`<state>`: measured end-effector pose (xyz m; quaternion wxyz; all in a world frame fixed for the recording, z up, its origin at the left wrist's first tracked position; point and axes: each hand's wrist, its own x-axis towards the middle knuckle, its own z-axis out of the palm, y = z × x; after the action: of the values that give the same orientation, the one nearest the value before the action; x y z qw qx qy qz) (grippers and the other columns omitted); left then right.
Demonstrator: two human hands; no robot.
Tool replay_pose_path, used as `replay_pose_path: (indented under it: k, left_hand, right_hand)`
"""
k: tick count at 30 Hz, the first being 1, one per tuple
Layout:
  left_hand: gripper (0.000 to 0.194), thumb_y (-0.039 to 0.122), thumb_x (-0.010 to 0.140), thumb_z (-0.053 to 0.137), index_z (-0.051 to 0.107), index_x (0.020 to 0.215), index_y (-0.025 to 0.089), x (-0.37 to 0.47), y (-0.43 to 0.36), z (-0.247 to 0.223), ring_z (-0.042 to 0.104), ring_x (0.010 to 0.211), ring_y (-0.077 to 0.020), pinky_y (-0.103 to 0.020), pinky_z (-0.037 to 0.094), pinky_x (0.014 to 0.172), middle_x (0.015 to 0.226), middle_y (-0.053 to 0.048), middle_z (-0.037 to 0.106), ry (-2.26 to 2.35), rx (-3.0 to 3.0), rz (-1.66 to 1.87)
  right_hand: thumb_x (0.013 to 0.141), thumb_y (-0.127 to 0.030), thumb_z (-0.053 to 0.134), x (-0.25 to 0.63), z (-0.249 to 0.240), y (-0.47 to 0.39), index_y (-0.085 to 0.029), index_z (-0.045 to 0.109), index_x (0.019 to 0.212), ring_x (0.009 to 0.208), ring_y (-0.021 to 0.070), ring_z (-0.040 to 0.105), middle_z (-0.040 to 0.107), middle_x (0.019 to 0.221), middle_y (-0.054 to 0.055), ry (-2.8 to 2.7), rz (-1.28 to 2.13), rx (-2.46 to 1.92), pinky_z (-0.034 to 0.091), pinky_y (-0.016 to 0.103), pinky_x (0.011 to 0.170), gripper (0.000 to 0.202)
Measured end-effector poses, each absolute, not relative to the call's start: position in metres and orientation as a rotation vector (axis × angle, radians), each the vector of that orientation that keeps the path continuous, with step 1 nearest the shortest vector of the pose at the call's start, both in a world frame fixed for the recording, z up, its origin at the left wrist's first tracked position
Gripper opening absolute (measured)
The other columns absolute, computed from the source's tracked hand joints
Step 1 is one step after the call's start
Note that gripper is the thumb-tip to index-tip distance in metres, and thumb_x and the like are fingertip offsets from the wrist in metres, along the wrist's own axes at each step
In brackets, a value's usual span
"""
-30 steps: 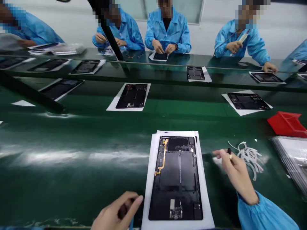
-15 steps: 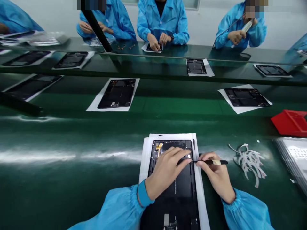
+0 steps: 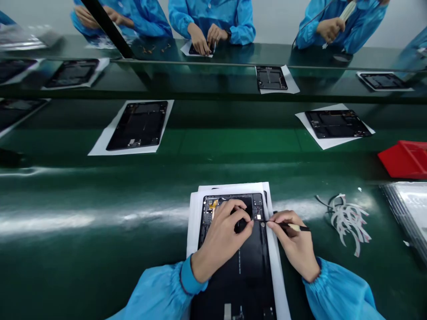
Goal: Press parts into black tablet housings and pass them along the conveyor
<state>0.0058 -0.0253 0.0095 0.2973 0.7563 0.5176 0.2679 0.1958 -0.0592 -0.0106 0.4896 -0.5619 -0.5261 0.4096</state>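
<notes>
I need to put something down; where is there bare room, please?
Bare green bench spreads left of the paper and left sleeve; a smaller patch lies between right sleeve and plastic stack. Beyond, white strips and red bin crowd the right.

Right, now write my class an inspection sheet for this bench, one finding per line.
Surface: glossy green bench, with light reflections.
Job's things: opened device on white sheets; slim dark tool.
Clutter: pile of white strips; red bin farther right.
Hands: left hand over the device's upper part, grip unclear; right hand holds the tool, tip at the device's right edge, contact unclear.
Cables: dark cord beside a co-worker.
Surroundings: co-workers in blue coats opposite.
</notes>
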Motion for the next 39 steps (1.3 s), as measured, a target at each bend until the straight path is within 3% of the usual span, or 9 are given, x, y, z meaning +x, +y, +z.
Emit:
replay_pose_path:
  k: [11, 22, 39]
  left_hand:
    - [0.012, 0.011, 0.079, 0.063, 0.060, 0.073, 0.020, 0.011, -0.020, 0.015, 0.057, 0.096, -0.0232, -0.041, 0.043, 0.085, 0.101, -0.003, 0.059, 1.433, 1.986, 0.639]
    - [0.013, 0.010, 0.076, 0.065, 0.059, 0.077, 0.021, 0.011, -0.017, 0.018, 0.056, 0.096, -0.0234, -0.043, 0.042, 0.087, 0.100, -0.002, 0.058, 1.421, 1.895, 0.607]
    - [0.012, 0.010, 0.078, 0.063, 0.060, 0.080, 0.022, 0.009, -0.014, 0.022, 0.055, 0.099, -0.0243, -0.043, 0.042, 0.088, 0.102, -0.003, 0.058, 1.390, 1.859, 0.586]
  right_hand:
    - [0.080, -0.021, 0.072, 0.193, -0.006, -0.054, -0.022, 0.060, 0.078, 0.077, 0.0148, 0.066, 0.067, 0.080, 0.000, -1.216, 0.928, -1.389, 0.055, 0.023, 0.067, 0.013]
    - [0.078, -0.028, 0.075, 0.190, -0.002, -0.050, -0.022, 0.066, 0.073, 0.075, 0.0210, 0.070, 0.072, 0.076, 0.003, -1.276, 0.993, -1.433, 0.058, 0.031, 0.068, 0.012]
    - [0.079, -0.031, 0.074, 0.197, -0.004, -0.053, -0.021, 0.064, 0.075, 0.075, 0.0198, 0.070, 0.071, 0.078, 0.004, -1.247, 1.029, -1.458, 0.058, 0.027, 0.062, 0.014]
